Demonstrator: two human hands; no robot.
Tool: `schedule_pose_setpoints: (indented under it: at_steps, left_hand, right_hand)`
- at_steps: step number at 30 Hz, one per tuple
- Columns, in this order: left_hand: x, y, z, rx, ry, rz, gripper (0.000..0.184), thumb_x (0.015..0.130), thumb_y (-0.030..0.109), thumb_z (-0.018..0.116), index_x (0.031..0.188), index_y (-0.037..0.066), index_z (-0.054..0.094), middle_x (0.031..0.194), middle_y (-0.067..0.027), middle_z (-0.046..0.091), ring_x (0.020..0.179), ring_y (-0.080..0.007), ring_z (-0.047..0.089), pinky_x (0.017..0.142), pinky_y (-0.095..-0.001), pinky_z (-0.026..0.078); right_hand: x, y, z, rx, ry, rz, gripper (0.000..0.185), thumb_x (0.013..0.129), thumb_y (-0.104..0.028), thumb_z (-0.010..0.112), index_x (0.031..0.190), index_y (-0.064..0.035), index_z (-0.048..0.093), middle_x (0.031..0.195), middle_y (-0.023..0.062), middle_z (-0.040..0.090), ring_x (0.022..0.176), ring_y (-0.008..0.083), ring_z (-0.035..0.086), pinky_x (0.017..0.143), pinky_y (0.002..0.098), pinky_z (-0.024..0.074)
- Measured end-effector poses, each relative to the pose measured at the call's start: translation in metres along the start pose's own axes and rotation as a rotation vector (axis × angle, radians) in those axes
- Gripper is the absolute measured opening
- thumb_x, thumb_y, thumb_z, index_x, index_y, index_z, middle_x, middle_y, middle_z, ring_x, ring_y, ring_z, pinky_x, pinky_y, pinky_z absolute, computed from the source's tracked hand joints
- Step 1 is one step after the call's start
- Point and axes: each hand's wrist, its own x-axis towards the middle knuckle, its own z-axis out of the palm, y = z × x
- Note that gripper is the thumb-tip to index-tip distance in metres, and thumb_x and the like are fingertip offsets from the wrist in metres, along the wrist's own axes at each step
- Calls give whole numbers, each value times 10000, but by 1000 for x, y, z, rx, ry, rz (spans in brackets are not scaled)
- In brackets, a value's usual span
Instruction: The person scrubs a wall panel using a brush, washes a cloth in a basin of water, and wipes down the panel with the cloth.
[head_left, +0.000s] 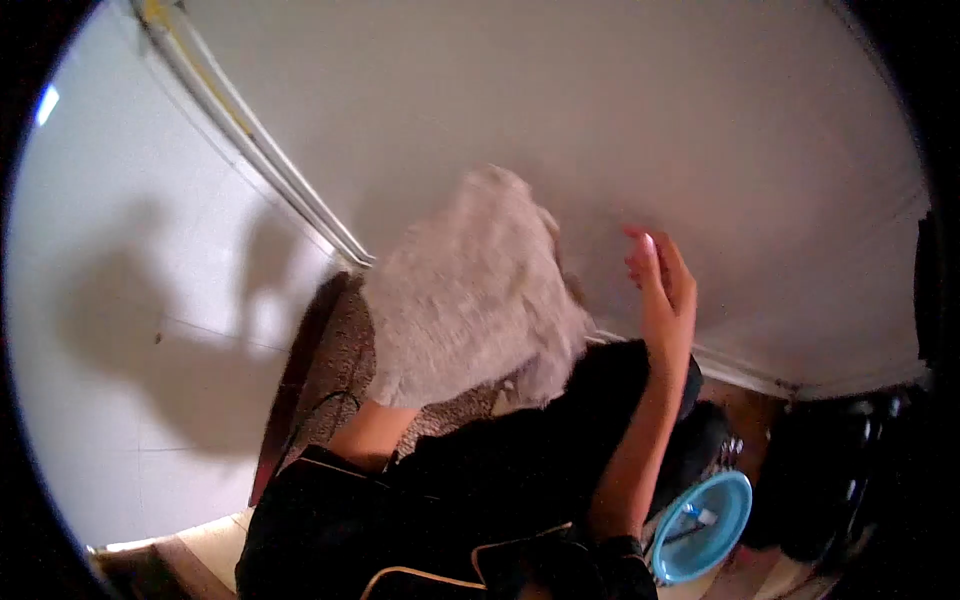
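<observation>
A beige, rumpled cloth [465,285] with a fuzzy look is held up in front of the grey-white wall. My left forearm [375,435] runs up under its lower edge. The cloth hides my left hand, which holds it up from beneath. To the right of the cloth, my right hand [668,285] is raised near the wall with its thumb up and fingers loosely bent and apart. Nothing shows in it, and it does not touch the cloth.
A light blue basin [705,530] with small items inside stands on the floor at lower right. Beside it is a black, shiny object [835,480]. White pipes [260,130] run down the wall corner. A brown patterned surface [345,340] lies behind the cloth.
</observation>
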Motion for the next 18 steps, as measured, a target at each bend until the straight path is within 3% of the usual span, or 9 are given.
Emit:
schedule_pose_setpoints:
  at_steps: [2,9,15,16,17,18]
  left_hand:
    - [30,28,-25,135,167,234,337,878,225,572,1130,1,579,1039,-149,626,964,-261,588,844,-395,465]
    - [176,126,-101,771,695,1034,311,889,229,539,1104,11,596,995,-149,645,930,-284,609,820,-403,476]
    - [284,173,-144,1546,1225,1188,296,899,232,510,1081,20,610,958,-149,661,901,-304,627,799,-409,485]
    - [297,172,-143,1630,1264,1196,295,901,232,506,1078,21,612,951,-149,664,896,-308,630,795,-410,487]
    - [309,167,-131,1279,986,1174,256,871,230,527,971,26,645,894,-171,673,844,-338,637,768,-434,488]
    - [307,161,-112,1171,877,1145,245,847,225,539,926,29,662,880,-178,678,832,-361,638,763,-452,486]
  right_hand:
    - [2,9,-5,64,-16,-12,258,982,-235,538,1043,-13,654,877,26,623,808,90,531,756,251,439]
    - [-26,31,-8,-261,-207,-85,299,996,-226,488,933,10,662,710,81,583,690,158,567,653,296,447]
    - [-56,46,-25,-383,-326,-105,223,964,-158,521,941,6,669,732,127,623,678,237,608,665,324,472]
    - [-54,48,-23,-434,-317,-73,219,959,-156,526,940,5,673,739,129,625,678,248,607,666,328,474]
    - [-46,49,-21,-429,-321,-61,219,959,-156,526,940,5,673,739,129,625,678,248,607,666,328,474]
    - [-45,48,-19,-400,-348,-38,226,962,-164,523,934,2,674,742,128,627,682,251,607,666,330,474]
